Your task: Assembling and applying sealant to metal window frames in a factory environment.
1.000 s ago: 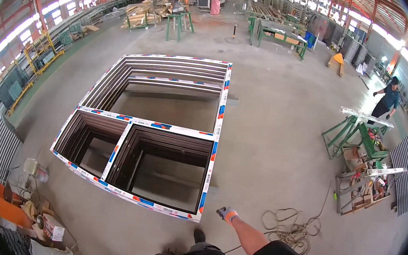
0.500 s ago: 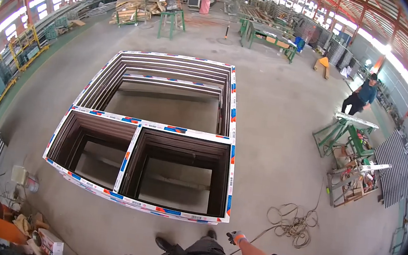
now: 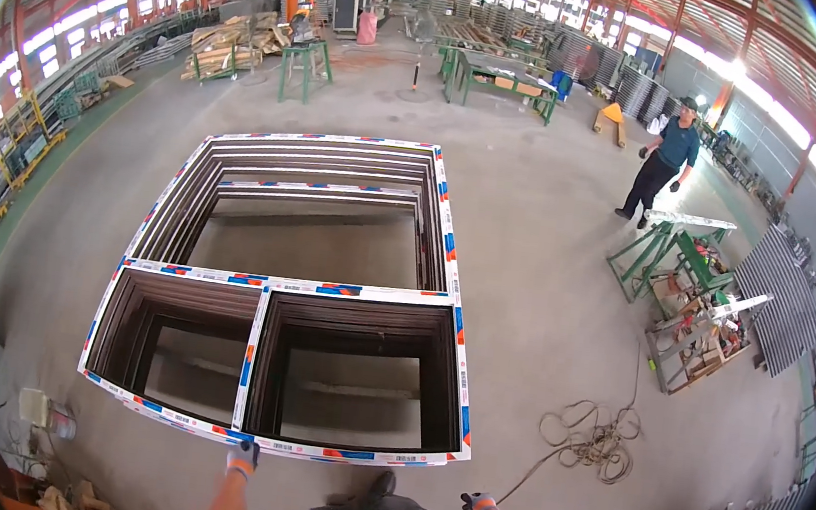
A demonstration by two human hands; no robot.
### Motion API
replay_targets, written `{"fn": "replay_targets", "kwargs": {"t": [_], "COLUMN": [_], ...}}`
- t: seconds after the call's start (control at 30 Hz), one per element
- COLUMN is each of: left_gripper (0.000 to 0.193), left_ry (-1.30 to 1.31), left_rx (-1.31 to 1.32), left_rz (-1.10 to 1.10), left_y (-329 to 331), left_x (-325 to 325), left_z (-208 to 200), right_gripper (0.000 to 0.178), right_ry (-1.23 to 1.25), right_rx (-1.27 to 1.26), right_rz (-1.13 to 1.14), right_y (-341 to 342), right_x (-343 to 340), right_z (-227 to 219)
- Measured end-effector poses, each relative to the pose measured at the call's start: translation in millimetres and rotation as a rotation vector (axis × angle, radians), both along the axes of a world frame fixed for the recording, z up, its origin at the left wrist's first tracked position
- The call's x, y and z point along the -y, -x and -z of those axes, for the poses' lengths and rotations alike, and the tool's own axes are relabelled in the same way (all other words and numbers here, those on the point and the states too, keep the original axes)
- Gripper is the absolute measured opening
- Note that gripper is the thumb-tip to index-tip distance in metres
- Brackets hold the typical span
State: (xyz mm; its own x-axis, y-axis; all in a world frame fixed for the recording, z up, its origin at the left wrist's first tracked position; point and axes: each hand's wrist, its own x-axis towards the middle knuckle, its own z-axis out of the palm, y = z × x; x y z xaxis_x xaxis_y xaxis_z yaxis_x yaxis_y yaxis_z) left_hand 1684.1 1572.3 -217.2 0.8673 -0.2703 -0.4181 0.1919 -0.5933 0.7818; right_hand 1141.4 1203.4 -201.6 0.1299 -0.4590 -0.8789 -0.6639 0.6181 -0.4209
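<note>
A stack of large window frames [image 3: 361, 291] lies flat on the concrete floor in front of me, white-edged with coloured tape and dark inner profiles, split into one big opening and two smaller ones. My left hand [image 3: 243, 455], in a dark glove, touches the near edge of the frame stack at its front rail. My right hand [image 3: 473, 505], also gloved, hangs free to the right of the frame, fingers curled, holding nothing that I can see.
A coiled cable [image 3: 591, 441] lies on the floor to the right. Green trestles [image 3: 672, 253] and a crate of parts [image 3: 703, 341] stand further right. A person in dark clothes [image 3: 662, 163] stands at the back right. Green workbenches [image 3: 504, 80] and timber stacks [image 3: 227, 41] are at the far end.
I have stepped closer to the frame stack and turned right. My left hand has come into view and reached the frame's near edge. The far person has walked closer.
</note>
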Motion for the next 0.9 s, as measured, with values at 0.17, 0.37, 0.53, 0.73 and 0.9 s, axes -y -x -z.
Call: {"fn": "replay_targets", "kwargs": {"t": [0.17,0.37,0.53,0.73,0.9], "left_gripper": [0.022,0.017,0.021,0.044,0.062], "left_ry": [-0.765,-0.071,-0.098,-0.805,-0.883], "left_rx": [0.377,-0.465,0.075,-0.016,0.145], "left_rz": [0.781,-0.047,0.457,0.416,0.820], "left_y": [34.2,18.3,-45.2,-151.0,-215.7], "left_x": [-61.2,-101.3,-101.9,-37.9,-36.9], "left_z": [34.5,32.0,50.8,15.5,33.8], "right_gripper": [0.030,0.023,0.021,0.018,0.020], "right_ry": [0.115,0.198,0.106,0.056,0.094], "right_rx": [0.193,0.257,0.105,0.025,0.021], "right_rz": [0.098,0.258,0.411,0.585,0.359], "right_y": [-40.8,-65.8,-43.9,-70.9,-132.4], "right_x": [26.6,12.8,-51.0,-169.0,-223.2], "right_z": [-2.7,-21.6,-5.6,-50.7,-102.8]}}
